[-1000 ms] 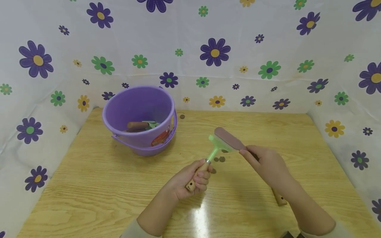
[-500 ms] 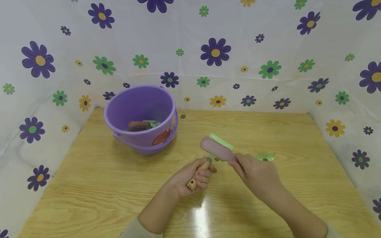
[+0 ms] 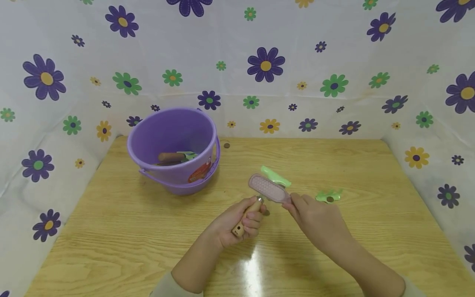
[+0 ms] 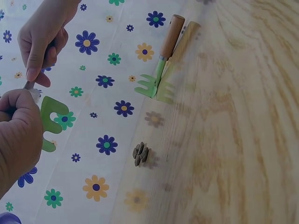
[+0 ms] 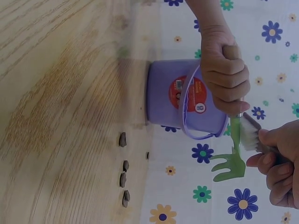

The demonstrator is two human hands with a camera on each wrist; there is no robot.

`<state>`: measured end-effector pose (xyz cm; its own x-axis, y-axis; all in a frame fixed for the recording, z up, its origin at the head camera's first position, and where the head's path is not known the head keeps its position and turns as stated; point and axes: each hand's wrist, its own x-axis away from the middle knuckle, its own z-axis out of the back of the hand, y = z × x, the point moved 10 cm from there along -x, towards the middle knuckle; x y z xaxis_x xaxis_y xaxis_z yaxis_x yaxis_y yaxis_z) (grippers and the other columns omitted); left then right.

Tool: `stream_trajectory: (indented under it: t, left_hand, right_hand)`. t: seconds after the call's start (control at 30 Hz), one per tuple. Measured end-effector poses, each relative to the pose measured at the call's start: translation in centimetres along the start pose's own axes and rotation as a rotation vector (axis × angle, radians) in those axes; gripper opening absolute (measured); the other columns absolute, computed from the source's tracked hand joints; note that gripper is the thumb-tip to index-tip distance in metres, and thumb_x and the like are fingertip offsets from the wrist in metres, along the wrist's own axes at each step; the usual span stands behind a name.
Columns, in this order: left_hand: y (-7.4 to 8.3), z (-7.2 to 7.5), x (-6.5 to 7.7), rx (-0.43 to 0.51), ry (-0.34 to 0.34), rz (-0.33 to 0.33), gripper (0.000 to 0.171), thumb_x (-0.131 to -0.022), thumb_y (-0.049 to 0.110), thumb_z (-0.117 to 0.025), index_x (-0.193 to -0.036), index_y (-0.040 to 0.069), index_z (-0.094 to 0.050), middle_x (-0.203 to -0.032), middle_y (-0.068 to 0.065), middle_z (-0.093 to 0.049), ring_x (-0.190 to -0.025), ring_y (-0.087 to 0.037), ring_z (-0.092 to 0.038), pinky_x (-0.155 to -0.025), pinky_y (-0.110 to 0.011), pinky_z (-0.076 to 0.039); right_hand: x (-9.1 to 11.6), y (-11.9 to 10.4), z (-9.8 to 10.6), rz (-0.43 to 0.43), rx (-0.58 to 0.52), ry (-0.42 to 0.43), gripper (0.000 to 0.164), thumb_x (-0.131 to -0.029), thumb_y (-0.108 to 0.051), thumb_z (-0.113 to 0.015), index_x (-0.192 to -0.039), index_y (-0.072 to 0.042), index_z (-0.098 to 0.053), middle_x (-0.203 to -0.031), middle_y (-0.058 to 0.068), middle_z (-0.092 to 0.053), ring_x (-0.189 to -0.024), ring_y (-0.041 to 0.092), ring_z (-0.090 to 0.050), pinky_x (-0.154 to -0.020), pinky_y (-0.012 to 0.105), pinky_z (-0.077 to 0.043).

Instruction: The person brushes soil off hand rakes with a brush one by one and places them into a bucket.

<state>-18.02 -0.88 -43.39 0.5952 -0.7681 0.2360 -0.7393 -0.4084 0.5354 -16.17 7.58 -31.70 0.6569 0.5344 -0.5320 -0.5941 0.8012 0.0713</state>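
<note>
My left hand [image 3: 233,227] grips the wooden handle of a small green hand rake [image 3: 275,176], its tined head pointing away. In my right hand [image 3: 320,222] is a brush [image 3: 269,188] with a brownish back, held by its handle across the rake's neck. In the right wrist view, the brush's pale bristles [image 5: 250,133] lie against the rake's green metal near the ferrule. A second green hand rake [image 3: 326,195] lies on the table beyond my right hand, which hides its handle in the head view; the left wrist view shows its wooden handle [image 4: 172,37].
A purple bucket [image 3: 174,177] with a red label stands at the back left, holding a brown-handled tool [image 3: 172,157] and something green. Several dark clumps [image 5: 123,179] lie on the wooden table [image 3: 130,239]. A flowered cloth [image 3: 222,37] surrounds the back and sides.
My right hand has moved the brush left and nearer, from beside the rake's head onto its neck. The second rake's green head has come into sight. My left hand has barely moved.
</note>
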Motion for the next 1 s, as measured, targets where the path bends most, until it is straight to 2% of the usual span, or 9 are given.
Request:
stream_trajectory:
  t: [0.23, 0.47, 0.7, 0.87, 1.0]
  left_hand:
    - [-0.1, 0.1, 0.0, -0.011, 0.006, -0.002, 0.032, -0.103, 0.033, -0.034, -0.090, 0.010, -0.051, -0.058, 0.012, -0.046, -0.045, 0.006, -0.044, -0.042, -0.006, -0.034]
    - [-0.1, 0.2, 0.0, -0.027, 0.005, -0.001, 0.033, -0.103, 0.033, -0.033, -0.089, 0.010, -0.052, -0.057, 0.012, -0.045, -0.045, 0.006, -0.043, -0.042, -0.007, -0.033]
    - [-0.3, 0.3, 0.1, -0.026, 0.014, 0.009, 0.033, -0.103, 0.033, -0.031, -0.089, 0.010, -0.051, -0.057, 0.012, -0.044, -0.045, 0.006, -0.043, -0.042, -0.007, -0.033]
    - [-0.3, 0.3, 0.2, -0.028, 0.012, 0.011, 0.033, -0.103, 0.033, -0.032, -0.090, 0.010, -0.051, -0.057, 0.012, -0.045, -0.045, 0.006, -0.042, -0.042, -0.007, -0.033]
    - [-0.3, 0.3, 0.2, -0.034, 0.012, 0.009, 0.033, -0.103, 0.033, -0.032, -0.090, 0.009, -0.050, -0.057, 0.012, -0.044, -0.045, 0.006, -0.042, -0.042, -0.007, -0.033]
  right_hand:
    - [-0.3, 0.1, 0.3, 0.009, 0.042, 0.044, 0.061, -0.103, -0.041, -0.020, -0.081, -0.002, -0.061, -0.059, 0.003, -0.059, -0.039, 0.004, -0.038, -0.035, 0.010, -0.017]
    - [-0.4, 0.6, 0.4, 0.003, 0.068, 0.068, 0.063, -0.104, -0.040, -0.020, -0.084, 0.002, -0.063, -0.061, 0.007, -0.063, -0.038, 0.008, -0.046, -0.031, 0.012, -0.024]
    - [-0.5, 1.4, 0.1, -0.021, 0.081, 0.043, 0.065, -0.103, -0.041, -0.019, -0.086, 0.002, -0.065, -0.061, 0.007, -0.062, -0.038, 0.007, -0.041, -0.031, 0.013, -0.023]
    - [-0.6, 1.9, 0.1, -0.039, 0.097, 0.042, 0.068, -0.103, -0.043, -0.018, -0.087, 0.002, -0.066, -0.064, 0.008, -0.065, -0.038, 0.009, -0.046, -0.031, 0.014, -0.024]
    - [-0.7, 2.4, 0.0, -0.059, 0.050, 0.025, 0.070, -0.102, -0.046, -0.016, -0.083, 0.000, -0.065, -0.061, 0.007, -0.064, -0.038, 0.007, -0.042, -0.032, 0.014, -0.021]
